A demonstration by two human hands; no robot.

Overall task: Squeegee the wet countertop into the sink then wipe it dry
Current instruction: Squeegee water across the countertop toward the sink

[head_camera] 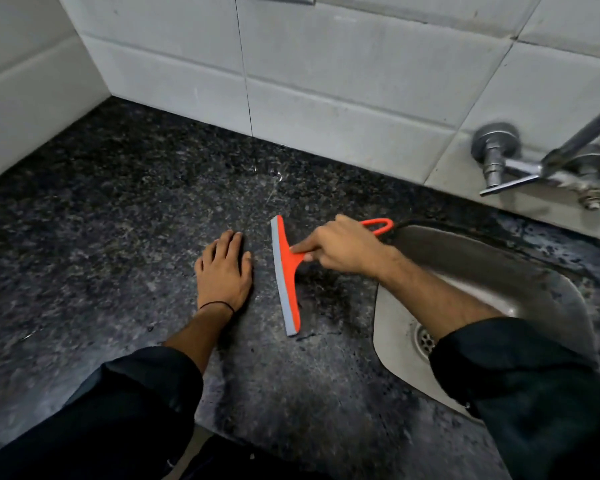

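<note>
An orange squeegee (286,275) with a grey rubber blade rests its blade on the dark speckled granite countertop (118,209), just left of the steel sink (482,271). My right hand (343,247) grips its handle, forefinger stretched toward the blade; the handle's loop sticks out behind my knuckles. My left hand (224,268) lies flat on the counter, fingers spread, a short way left of the blade and holding nothing. A wet sheen and thin streaks of water show on the stone behind the blade.
White wall tiles (326,81) rise behind the counter and on the left. A chrome wall tap (541,164) sticks out above the sink's far rim. The sink's drain (425,339) shows beside my dark right sleeve. The counter's front edge runs along the bottom.
</note>
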